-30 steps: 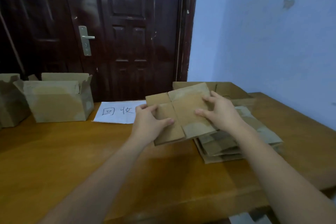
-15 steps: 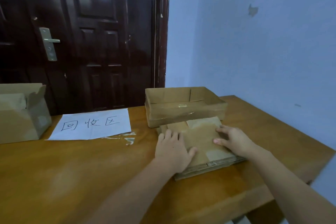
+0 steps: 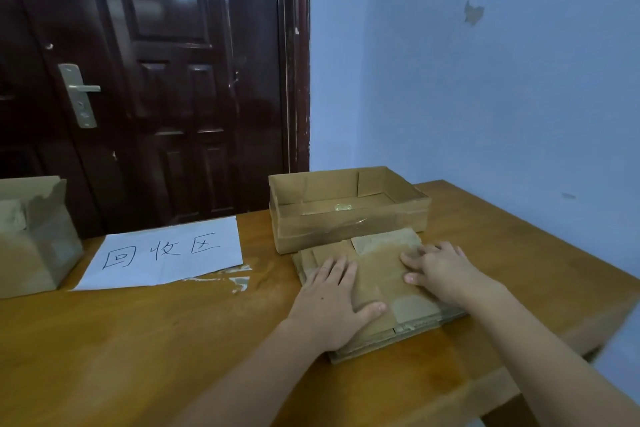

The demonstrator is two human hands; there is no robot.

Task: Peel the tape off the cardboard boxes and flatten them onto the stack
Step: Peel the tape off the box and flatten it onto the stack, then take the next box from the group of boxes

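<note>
Cardboard stack [image 3: 381, 291]: flattened brown boxes were piled on the wooden table [image 3: 138, 340], toward its right side, just in front of an open shallow box [image 3: 346, 215]
Top piece: a flattened box was laid flat across the stack, its flaps showing as paler patches
Left hand [image 3: 332, 302]: was pressed palm-down on the left part of the top piece, fingers straight and spread, thumb out to the right; nothing was gripped
Right hand [image 3: 440, 270]: was laid on the right part of the same piece, fingers extended toward the left, flat against the cardboard; nothing was clasped
Shallow box: was stood upright, open at the top, with clear tape seen along its front wall and a shiny patch inside
Paper sheet [image 3: 162, 253]: white, marked with handwritten characters, was laid flat left of the stack, tape scraps at its lower edge
Second box [image 3: 34, 236]: was stood open at the far left edge, partly cut off
Background: a dark door [image 3: 166, 80] and a pale blue wall [image 3: 485, 97] were seen behind
</note>
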